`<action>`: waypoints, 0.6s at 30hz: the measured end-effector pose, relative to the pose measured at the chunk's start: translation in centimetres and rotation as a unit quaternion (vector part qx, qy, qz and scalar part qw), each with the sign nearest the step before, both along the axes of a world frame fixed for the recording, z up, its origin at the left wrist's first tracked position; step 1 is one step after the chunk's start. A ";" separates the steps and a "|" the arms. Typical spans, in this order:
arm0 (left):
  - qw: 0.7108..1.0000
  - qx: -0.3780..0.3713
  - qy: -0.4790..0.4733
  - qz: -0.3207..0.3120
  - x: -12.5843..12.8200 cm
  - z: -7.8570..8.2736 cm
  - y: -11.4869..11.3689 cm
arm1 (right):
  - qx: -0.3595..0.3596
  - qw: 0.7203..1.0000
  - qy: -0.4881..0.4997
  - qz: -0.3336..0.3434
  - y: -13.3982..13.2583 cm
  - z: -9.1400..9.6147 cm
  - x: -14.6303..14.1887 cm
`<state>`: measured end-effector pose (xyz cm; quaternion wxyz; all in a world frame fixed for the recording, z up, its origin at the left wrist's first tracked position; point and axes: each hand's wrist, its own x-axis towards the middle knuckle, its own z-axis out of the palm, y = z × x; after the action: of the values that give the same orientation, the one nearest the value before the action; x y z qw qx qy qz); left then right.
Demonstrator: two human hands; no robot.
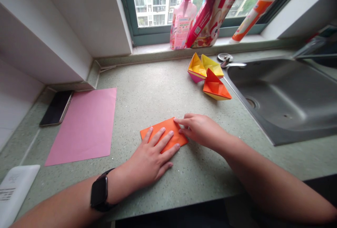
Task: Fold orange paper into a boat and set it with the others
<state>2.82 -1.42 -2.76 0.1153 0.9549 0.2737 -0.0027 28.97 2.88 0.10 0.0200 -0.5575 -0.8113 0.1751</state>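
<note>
A folded piece of orange paper (pixel 161 125) lies on the countertop in front of me. My left hand (pixel 155 150) is pressed flat over it with fingers spread, and a dark smartwatch (pixel 99 191) is on that wrist. At the paper's right end is my right hand (pixel 201 128). Its index fingertip touches the far corner and its thumb rests at the right edge, with the other fingers curled. Whether any paper layer sits between thumb and index is hard to see. Farther back stand folded paper boats: one orange-red (pixel 216 89), two yellow (pixel 197 67).
Pink paper (pixel 86 126) lies at left, beside a phone (pixel 56 108). A white object (pixel 17 193) is at the lower left. At right is a steel sink (pixel 289 98) with a faucet (pixel 234 65). A pink pump bottle (pixel 183 27), red pouch (pixel 210 17) and orange-white bottle (pixel 250 20) line the windowsill.
</note>
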 end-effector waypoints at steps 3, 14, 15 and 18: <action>1.000 0.008 0.000 -0.002 0.3 0.3 0.0 | -0.024 0.999 -0.026 -0.001 0.1 0.5 -0.1; 0.995 0.074 0.066 0.019 4.2 1.9 -0.8 | -0.056 0.998 -0.025 -0.001 1.0 0.2 0.7; 0.994 0.073 0.072 0.026 4.6 1.9 -0.8 | -0.056 0.998 -0.021 0.000 1.1 0.2 0.7; 0.994 0.078 0.070 0.045 5.3 1.4 -1.3 | -0.060 0.998 -0.007 -0.003 1.2 0.3 0.7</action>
<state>8.08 -2.71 -1.34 0.0215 0.9453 0.3227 -0.0428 29.63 4.06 0.37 -0.0186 -0.5612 -0.7979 0.2193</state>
